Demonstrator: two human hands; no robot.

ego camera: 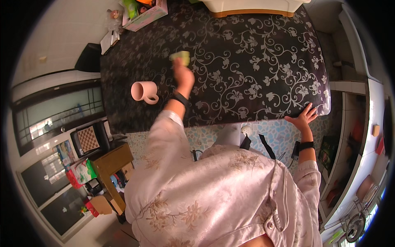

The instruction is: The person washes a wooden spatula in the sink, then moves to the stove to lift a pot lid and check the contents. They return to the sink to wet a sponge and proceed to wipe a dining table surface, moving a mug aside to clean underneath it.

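Observation:
My left hand (184, 75) reaches over the table and is blurred by motion. Its fingers press around a yellow-green sponge (182, 58), also blurred, against the dark tabletop; a folded cloth cannot be ruled out. To the left of that wrist is a pink mug (148, 90), its mouth showing on the left and its handle at the lower right. My right hand (302, 119) rests with spread fingers on the table's near edge, by the right corner, holding nothing. Under both lies a table (240, 64) with a dark cover patterned in silvery vines and flowers.
At the far edge stand a white container (256, 6) with a brown base and a pink box (148, 17) of packets. A notebook (109, 41) and a black chair back (89, 58) are at the far left. A wooden stand (112, 157) is at lower left, shelves (351, 129) at right.

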